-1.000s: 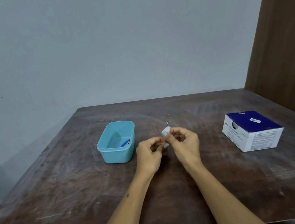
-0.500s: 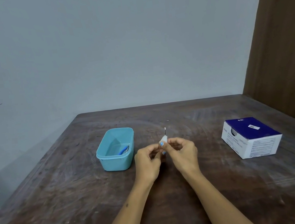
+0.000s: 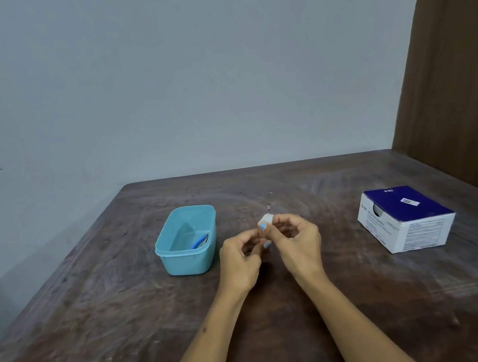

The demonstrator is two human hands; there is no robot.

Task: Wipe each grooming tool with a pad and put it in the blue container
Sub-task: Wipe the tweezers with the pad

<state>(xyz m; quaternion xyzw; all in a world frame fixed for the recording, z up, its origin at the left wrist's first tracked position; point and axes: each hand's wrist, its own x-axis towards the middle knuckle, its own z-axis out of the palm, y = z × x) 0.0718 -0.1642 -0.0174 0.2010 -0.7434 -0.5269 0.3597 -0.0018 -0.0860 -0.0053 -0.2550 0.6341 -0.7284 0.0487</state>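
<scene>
Over the middle of the table my right hand [image 3: 297,241] pinches a small white pad [image 3: 266,218] wrapped round a thin metal grooming tool [image 3: 268,207], whose tip sticks up out of the pad. My left hand [image 3: 239,257] holds the tool's lower end, hidden between my fingers. To the left stands the blue container [image 3: 192,264], with a blue-handled tool [image 3: 199,241] lying in it.
A white and dark blue box [image 3: 406,218] of pads sits on the right side of the brown wooden table [image 3: 100,338]. A grey wall rises behind the table and a brown panel stands at the far right.
The pad has slid down a little along the tool, so more of the metal tip shows above it. Both hands stay together at the same spot.
</scene>
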